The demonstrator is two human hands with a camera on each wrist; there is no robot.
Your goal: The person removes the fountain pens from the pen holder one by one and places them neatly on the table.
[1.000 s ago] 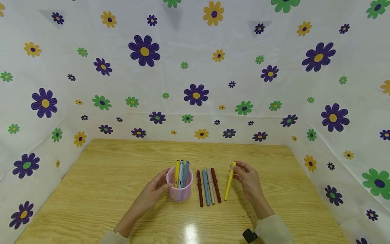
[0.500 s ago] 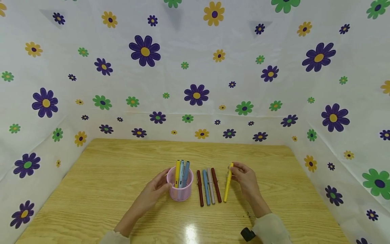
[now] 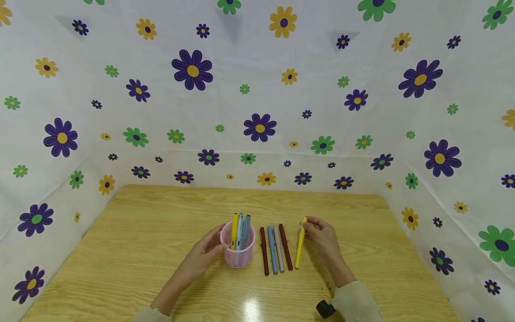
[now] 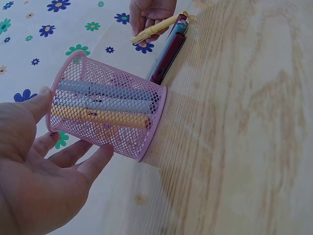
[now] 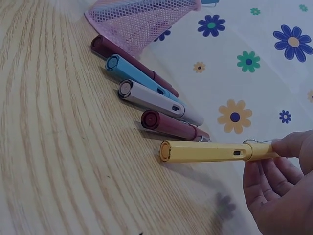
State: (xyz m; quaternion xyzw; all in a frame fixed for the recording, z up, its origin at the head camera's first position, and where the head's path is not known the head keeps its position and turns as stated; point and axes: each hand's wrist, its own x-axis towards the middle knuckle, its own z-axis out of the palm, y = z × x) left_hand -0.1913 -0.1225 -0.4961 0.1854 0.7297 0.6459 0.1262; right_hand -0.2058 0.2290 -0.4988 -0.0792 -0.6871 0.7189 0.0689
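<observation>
My left hand holds the side of a pink mesh pen cup, thumb at its rim and fingers around its wall in the left wrist view. Upright in the cup are a yellow pen, a light blue pen and a grey-blue pen. Between finger and thumb my right hand pinches another yellow pen by its clip end; whether its lower end touches the table I cannot tell. Left of it lie a dark red pen, a pale grey pen, a blue pen and a second dark red pen.
The wooden table reaches back to a white flowered sheet that also covers both sides. A small black object shows by the right sleeve. A few dark specks lie near the right wrist.
My right hand has moved slightly left with the yellow pen, bringing it nearer the row of pens and turning it a little more upright. The left hand and cup have stayed in place.
</observation>
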